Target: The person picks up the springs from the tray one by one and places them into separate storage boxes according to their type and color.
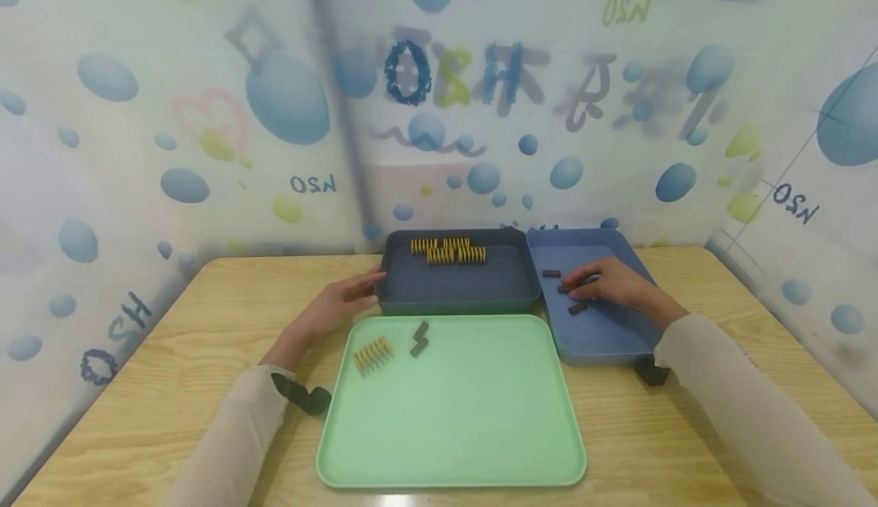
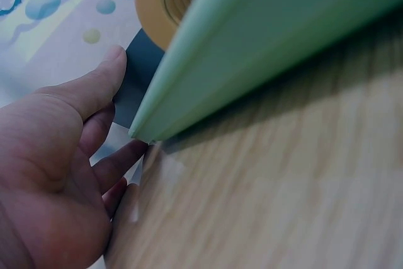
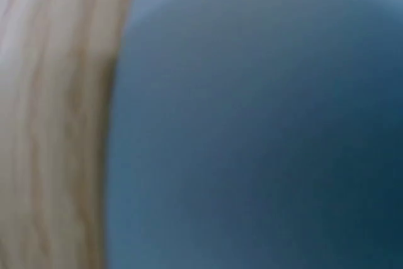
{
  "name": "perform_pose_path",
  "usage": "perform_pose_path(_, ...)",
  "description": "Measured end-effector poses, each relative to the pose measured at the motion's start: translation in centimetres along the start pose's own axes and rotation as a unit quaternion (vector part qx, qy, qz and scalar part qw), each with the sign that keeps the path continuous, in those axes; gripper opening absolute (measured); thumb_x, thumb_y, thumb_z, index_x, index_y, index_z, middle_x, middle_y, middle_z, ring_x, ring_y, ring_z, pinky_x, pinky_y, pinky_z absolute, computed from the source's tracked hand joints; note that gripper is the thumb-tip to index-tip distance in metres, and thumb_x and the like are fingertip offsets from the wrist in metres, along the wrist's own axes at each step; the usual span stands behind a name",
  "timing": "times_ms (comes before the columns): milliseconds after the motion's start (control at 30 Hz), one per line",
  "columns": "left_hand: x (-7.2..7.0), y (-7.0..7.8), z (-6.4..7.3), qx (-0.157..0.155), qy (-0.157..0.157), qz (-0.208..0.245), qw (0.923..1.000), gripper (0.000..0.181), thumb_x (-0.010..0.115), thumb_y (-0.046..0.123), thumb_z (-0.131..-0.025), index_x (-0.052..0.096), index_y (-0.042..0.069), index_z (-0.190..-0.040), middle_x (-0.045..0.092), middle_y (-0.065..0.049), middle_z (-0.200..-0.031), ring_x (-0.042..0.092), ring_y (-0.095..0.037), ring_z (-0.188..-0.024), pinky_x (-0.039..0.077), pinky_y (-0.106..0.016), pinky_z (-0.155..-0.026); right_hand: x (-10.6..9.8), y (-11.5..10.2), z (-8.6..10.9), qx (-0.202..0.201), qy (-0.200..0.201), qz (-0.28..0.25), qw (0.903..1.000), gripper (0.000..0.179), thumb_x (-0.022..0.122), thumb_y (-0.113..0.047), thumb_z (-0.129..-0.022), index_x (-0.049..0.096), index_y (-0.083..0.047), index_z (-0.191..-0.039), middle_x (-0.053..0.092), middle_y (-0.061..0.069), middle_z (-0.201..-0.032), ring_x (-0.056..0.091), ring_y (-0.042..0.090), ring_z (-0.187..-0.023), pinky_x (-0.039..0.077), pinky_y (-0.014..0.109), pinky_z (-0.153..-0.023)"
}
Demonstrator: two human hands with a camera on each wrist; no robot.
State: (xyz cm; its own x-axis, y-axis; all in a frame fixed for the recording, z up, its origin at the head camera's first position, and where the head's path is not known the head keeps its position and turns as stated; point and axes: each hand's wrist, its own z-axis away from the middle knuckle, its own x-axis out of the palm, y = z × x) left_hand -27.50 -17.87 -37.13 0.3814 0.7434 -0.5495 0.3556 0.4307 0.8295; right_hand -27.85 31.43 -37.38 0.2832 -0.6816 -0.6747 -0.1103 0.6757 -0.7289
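While the right hand [image 1: 604, 284] reaches into the blue tray [image 1: 590, 339] at the right of the head view, its grip is narrow, thumb and fingertips pinching the right end of a small dark spring [image 1: 563, 290]. Whether that spring is lifted cannot be told. Two other short dark pieces [image 1: 552, 274] lie near it in the same tray, one above and one below in the frame.

Left of centre, the left hand [image 1: 332, 310] has a wide grip, its thumb apart from extended fingers that reach the left edge of the dark tray [image 1: 466, 290]. Four yellow springs [image 1: 441, 256] lie close together in that tray's upper part.

At the lower centre, the green tray [image 1: 466, 408] bears a paler yellow spring [image 1: 373, 355] towards its upper left corner, with two grey pieces [image 1: 421, 331] just beside it. All three trays rest on the wooden table [image 1: 206, 316], before a sheet [image 1: 288, 99] printed with blue drops. The right wrist view is blurred, showing mostly blue tray surface.
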Motion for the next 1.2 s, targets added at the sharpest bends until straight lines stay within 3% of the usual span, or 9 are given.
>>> perform_pose_path(300, -0.1, 0.0, 0.1, -0.003, -0.004, 0.002, 1.0000, 0.048, 0.057, 0.014, -0.097, 0.044, 0.005, -0.143, 0.031, -0.011, -0.153, 0.025, -0.031, -0.140, 0.017, -0.053, -0.112, -0.7, -1.5, 0.5, 0.011, 0.017, 0.008, 0.9998, 0.045, 0.076, -0.025, -0.082, 0.065, -0.004, -0.121, 0.059, 0.016, -0.125, 0.057, 0.024, -0.095, 0.051, 0.032, -0.073)
perform_pose_path(567, 0.0, -0.1, 0.1, -0.002, -0.004, -0.002, 1.0000, 0.048, 0.057, 0.013, -0.097, 0.044, 0.005, -0.143, 0.031, -0.011, -0.153, 0.026, -0.031, -0.139, 0.018, -0.053, -0.112, -1.0, -3.0, 0.5, -0.006, 0.022, 0.019, 0.9996, 0.041, 0.074, -0.022, -0.085, 0.065, -0.006, -0.122, 0.062, 0.013, -0.122, 0.055, 0.023, -0.093, 0.051, 0.033, -0.072)
perform_pose_path(700, 0.1, -1.5, -0.4, 0.002, 0.002, 0.001, 1.0000, 0.049, 0.058, 0.014, -0.097, 0.044, 0.008, -0.143, 0.030, -0.008, -0.153, 0.026, -0.030, -0.140, 0.017, -0.052, -0.112, -0.8, -4.0, 0.5, -0.027, 0.016, 0.010, 0.9994, 0.042, 0.075, -0.026, -0.084, 0.066, -0.008, -0.122, 0.064, 0.010, -0.120, 0.057, 0.023, -0.089, 0.051, 0.038, -0.074)
perform_pose_path(867, 0.1, -3.2, -0.9, 0.007, 0.007, -0.005, 0.9999, 0.049, 0.059, 0.019, -0.097, 0.045, 0.014, -0.143, 0.032, 0.000, -0.153, 0.031, -0.025, -0.138, 0.019, -0.049, -0.113, -0.2, -5.4, 0.3, -0.044, -0.002, -0.012, 0.9989, 0.045, 0.073, -0.030, -0.086, 0.063, -0.009, -0.125, 0.064, 0.010, -0.121, 0.060, 0.023, -0.106, 0.052, 0.039, -0.083)
perform_pose_path(1200, 0.0, -3.5, -1.1, 0.016, 0.011, -0.007, 0.9998, 0.049, 0.060, 0.020, -0.096, 0.047, 0.013, -0.142, 0.034, 0.003, -0.152, 0.039, -0.023, -0.133, 0.023, -0.046, -0.112, 1.9, -7.9, -0.5, -0.076, -0.038, -0.072, 0.9938, 0.044, 0.075, -0.030, -0.084, 0.063, -0.013, -0.124, 0.058, 0.011, -0.129, 0.052, 0.029, -0.121, 0.048, 0.045, -0.092)
